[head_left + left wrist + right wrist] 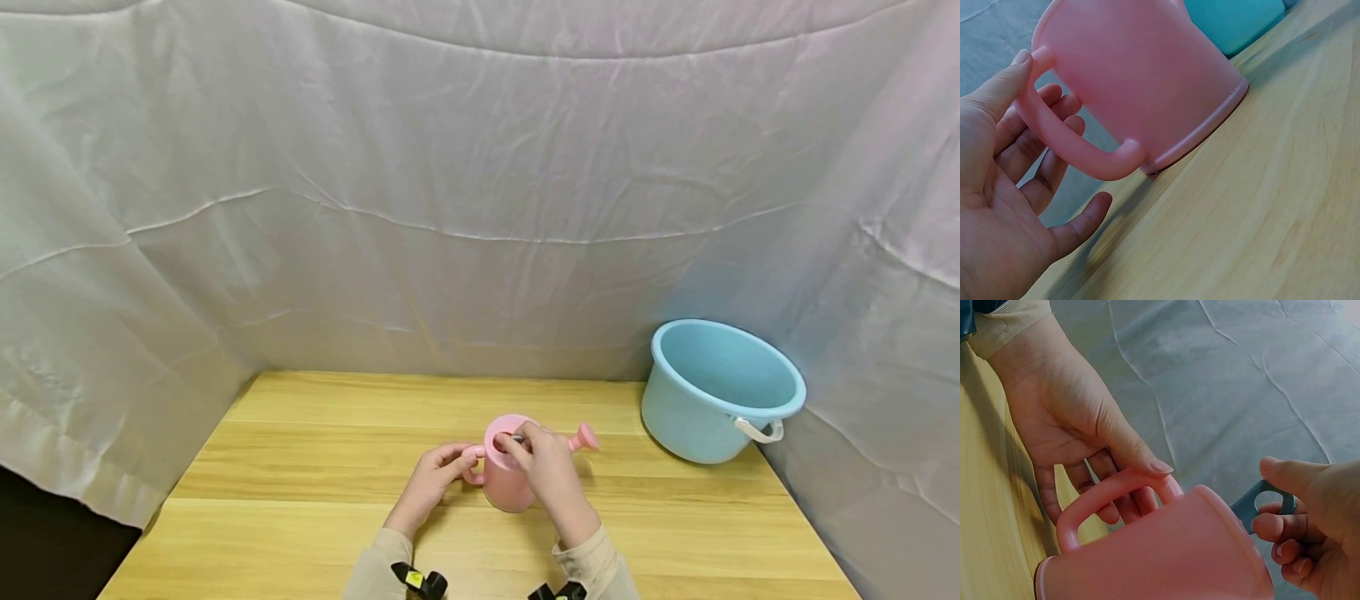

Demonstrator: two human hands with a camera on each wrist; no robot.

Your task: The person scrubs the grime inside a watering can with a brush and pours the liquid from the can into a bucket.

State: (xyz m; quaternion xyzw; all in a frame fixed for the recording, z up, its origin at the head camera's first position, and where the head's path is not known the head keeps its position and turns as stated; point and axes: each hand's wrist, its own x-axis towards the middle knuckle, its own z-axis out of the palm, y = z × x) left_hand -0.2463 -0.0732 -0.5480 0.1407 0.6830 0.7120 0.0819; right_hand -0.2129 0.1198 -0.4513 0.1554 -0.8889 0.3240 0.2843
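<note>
"Left grip (429, 483) first: what does it have?"

"It's closed on the handle (1063, 139) of a pink watering can (506, 487), thumb on top, fingers curled behind. The right grip (549, 475) is drawn into a pinch, thumb and forefinger on a teal ringed piece (1245, 511)."

"And around them, biggest first?"

"The table (300, 500) carries the rest; at two o'clock from the can, well apart from it, stands a blue bucket (686, 421). Next comes the can itself, upright near the middle, handle at nine o'clock, spout (587, 436) at two."

"How would that can handle?"

"Light, I'd judge, and stiff: it looks like moulded plastic, hard to break but smooth enough to slip if wet. I can't see whether it holds water, which would make it heavier."

"Best place to take it?"

"The handle, I'd say. Its loop leaves room for fingers, and a thumb over the upper end should check tipping. Lifting by the spout could swing the can round."

"And the smallest thing?"

"That ringed piece, at the can's rim (508, 422). Its lower end is hidden, so I can't tell its full shape. It seems light and firm, with the ring the natural place to pinch."
</note>
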